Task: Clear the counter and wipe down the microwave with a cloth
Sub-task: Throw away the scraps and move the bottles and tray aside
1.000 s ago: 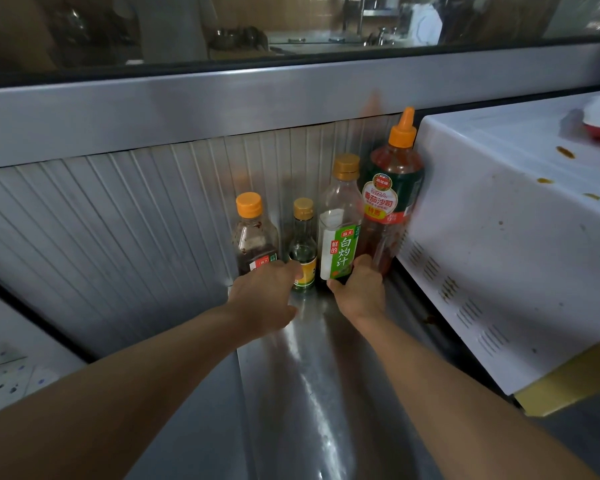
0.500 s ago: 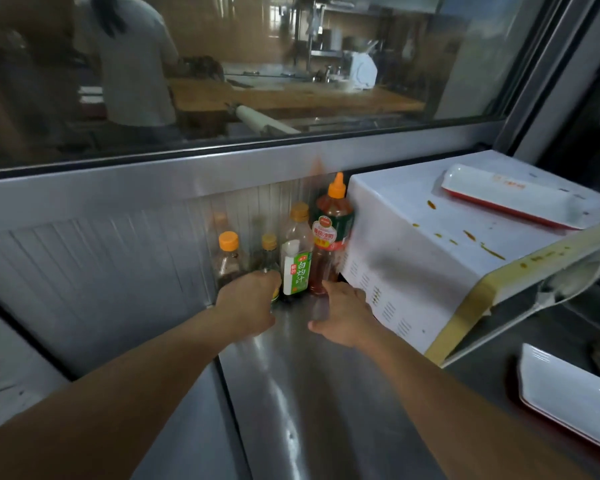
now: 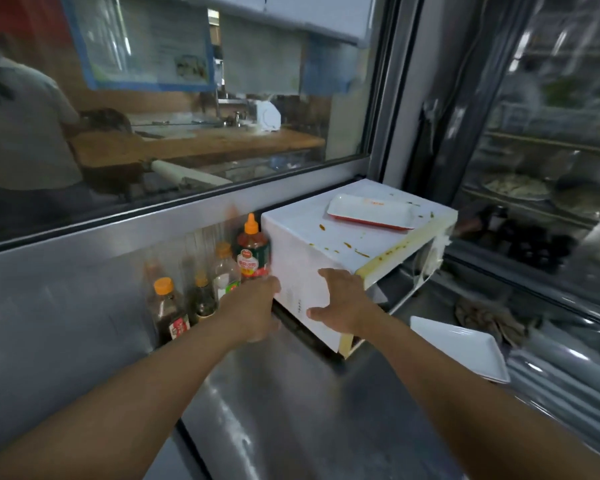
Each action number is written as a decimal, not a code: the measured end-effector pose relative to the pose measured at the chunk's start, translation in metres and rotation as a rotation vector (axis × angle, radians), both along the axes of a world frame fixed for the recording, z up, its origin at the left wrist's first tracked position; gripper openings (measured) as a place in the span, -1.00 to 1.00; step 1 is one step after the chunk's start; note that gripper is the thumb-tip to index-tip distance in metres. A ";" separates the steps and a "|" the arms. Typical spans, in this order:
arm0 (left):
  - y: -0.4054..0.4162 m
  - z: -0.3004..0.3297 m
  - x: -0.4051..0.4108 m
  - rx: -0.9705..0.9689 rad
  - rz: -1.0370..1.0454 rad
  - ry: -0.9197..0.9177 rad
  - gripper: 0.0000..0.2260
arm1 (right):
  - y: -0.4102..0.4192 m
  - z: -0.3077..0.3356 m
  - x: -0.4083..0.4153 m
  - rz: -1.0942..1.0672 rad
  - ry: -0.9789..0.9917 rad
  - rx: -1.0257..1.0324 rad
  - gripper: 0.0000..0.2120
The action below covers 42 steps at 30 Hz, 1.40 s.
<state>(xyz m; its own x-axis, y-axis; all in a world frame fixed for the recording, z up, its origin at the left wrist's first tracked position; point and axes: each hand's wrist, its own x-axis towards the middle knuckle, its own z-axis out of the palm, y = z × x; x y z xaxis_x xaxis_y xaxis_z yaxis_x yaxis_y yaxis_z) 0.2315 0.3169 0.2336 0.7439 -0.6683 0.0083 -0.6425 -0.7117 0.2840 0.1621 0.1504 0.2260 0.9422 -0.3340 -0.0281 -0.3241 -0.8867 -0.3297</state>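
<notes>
White microwave (image 3: 329,251) on steel counter (image 3: 274,410), far right, sauce-spotted top carrying a red-white tray (image 3: 371,213). Right hand (image 3: 340,301) flat on its near-left side, fingers spread. Left hand (image 3: 253,308) at its left corner, blurred, finger state can't tell. Bottles (image 3: 201,289) just left.

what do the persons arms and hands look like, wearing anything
Both forearms are bare as far as the view reaches: no sleeve shows. The left hand and right hand have no gloves, and no watch, band or ring can be seen. The left hand is blurred, so small details there are hard to tell. No markings show on either arm.
</notes>
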 end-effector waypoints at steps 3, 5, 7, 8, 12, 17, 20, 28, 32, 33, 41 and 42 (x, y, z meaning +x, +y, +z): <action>-0.023 0.015 -0.006 -0.027 -0.048 -0.003 -0.51 | -0.018 0.016 -0.020 -0.084 -0.096 0.052 -0.23; -0.038 0.022 -0.008 -0.027 -0.054 -0.013 -0.47 | -0.033 0.026 -0.031 -0.133 -0.162 0.085 -0.27; -0.053 0.027 -0.010 -0.027 -0.058 -0.013 -0.47 | -0.050 0.033 -0.040 -0.189 -0.212 0.086 -0.31; -0.060 0.030 -0.010 -0.029 -0.061 -0.014 -0.48 | -0.059 0.035 -0.043 -0.212 -0.232 0.090 -0.33; -0.093 0.038 -0.007 -0.086 -0.056 -0.010 -0.48 | -0.101 0.041 -0.043 -0.284 -0.295 0.143 -0.37; -0.148 0.041 0.013 -0.148 0.034 -0.048 -0.63 | -0.164 0.040 -0.023 -0.346 -0.341 0.189 -0.41; -0.186 0.043 0.032 -0.165 0.117 -0.072 -0.61 | -0.206 0.037 0.000 -0.349 -0.340 0.195 -0.45; -0.249 0.032 0.090 -0.073 0.375 -0.124 -0.54 | -0.276 0.026 0.069 -0.297 -0.285 0.166 -0.46; -0.264 0.027 0.117 -0.055 0.450 -0.100 -0.55 | -0.286 0.017 0.086 -0.309 -0.264 0.089 -0.49; -0.266 0.026 0.123 -0.063 0.469 -0.086 -0.56 | -0.287 0.015 0.089 -0.308 -0.278 0.085 -0.51; -0.283 0.023 0.145 -0.239 0.568 0.031 -0.67 | -0.293 0.014 0.100 -0.336 -0.327 0.177 -0.63; -0.284 0.023 0.145 -0.268 0.577 0.042 -0.66 | -0.294 0.013 0.100 -0.338 -0.344 0.205 -0.64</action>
